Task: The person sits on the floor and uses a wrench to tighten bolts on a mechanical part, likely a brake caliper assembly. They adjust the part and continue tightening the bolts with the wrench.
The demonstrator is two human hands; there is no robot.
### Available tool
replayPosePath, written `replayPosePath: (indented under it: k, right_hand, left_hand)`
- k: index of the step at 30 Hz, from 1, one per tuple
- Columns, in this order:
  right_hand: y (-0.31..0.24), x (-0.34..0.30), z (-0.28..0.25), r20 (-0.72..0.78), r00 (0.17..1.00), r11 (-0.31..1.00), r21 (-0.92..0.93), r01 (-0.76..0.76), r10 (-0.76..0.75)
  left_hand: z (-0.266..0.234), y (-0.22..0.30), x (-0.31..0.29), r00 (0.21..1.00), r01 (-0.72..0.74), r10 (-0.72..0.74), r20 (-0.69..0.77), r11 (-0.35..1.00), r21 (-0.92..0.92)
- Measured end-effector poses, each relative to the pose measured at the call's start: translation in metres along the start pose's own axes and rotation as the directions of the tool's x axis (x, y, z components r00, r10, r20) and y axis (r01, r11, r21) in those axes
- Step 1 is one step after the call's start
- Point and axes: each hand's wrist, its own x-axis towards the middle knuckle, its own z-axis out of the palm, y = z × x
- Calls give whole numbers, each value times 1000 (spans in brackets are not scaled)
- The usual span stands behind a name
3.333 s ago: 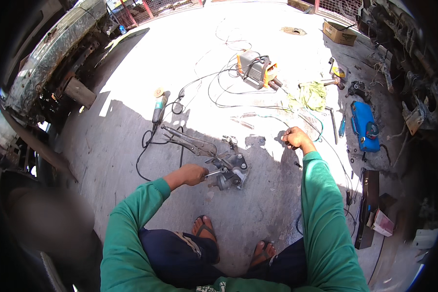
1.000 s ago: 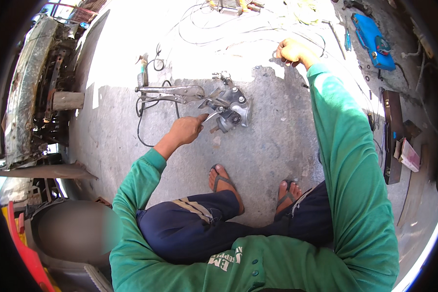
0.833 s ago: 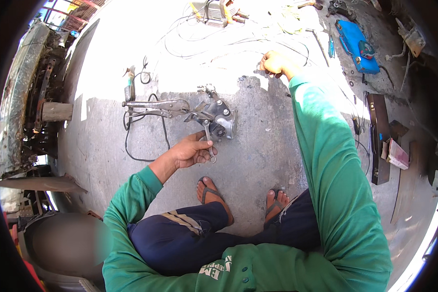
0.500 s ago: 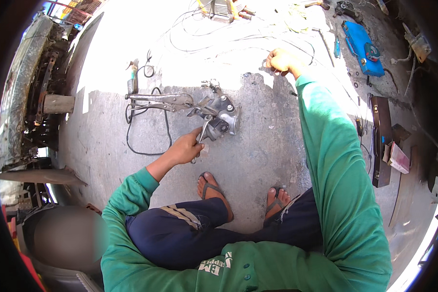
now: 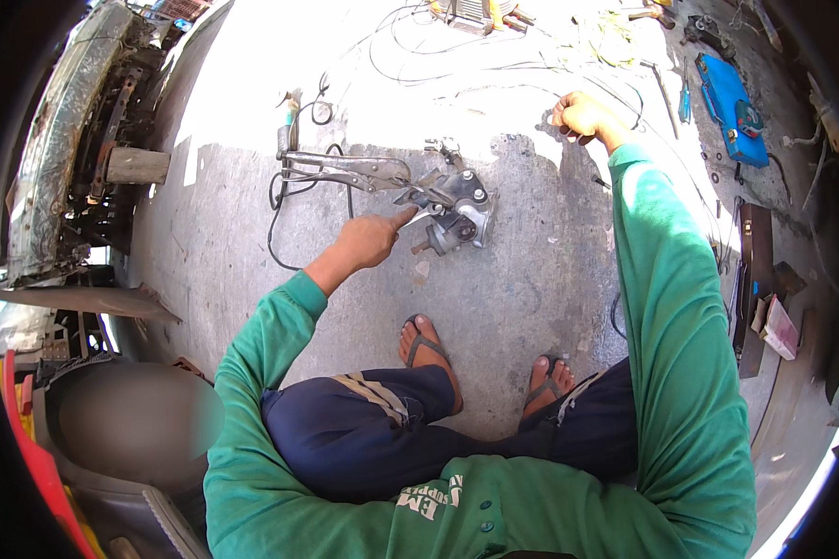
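Note:
My left hand is closed around a silver wrench, whose far end meets a metal assembly on the concrete floor. The assembly has bolt heads on top and a round, dark-centred part on its near side. Locking pliers are clamped to the assembly's left side, handles stretching left. My right hand is held out to the far right, low over the edge of the sunlit floor. Its fingers are curled together, and whatever may be in them is hidden. A small metal piece lies just beyond the assembly.
A corded tool lies at left. Beyond, cables cross the bright floor. At right are a blue screwdriver, a blue case bearing a tape measure, and a long brown box. Rusty metalwork lines the left.
My left hand has swung the wrench away from me, clockwise about the assembly. The whole scene sits a little farther right in view. My right hand keeps about the same pose.

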Motion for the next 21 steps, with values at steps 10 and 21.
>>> replayPosePath:
  k: [10, 21]
  right_hand:
    - [6, -2, -12, 2, 1000, 999, -33, -26, 26]
    - [-3, 6, -1, 36, 999, 998, -59, -11, 13]
  left_hand:
    - [-3, 4, 2, 999, -15, 15, 51, 1000, 0]
    - [-15, 88, -9, 914, 382, 8, 405, -346, -857]
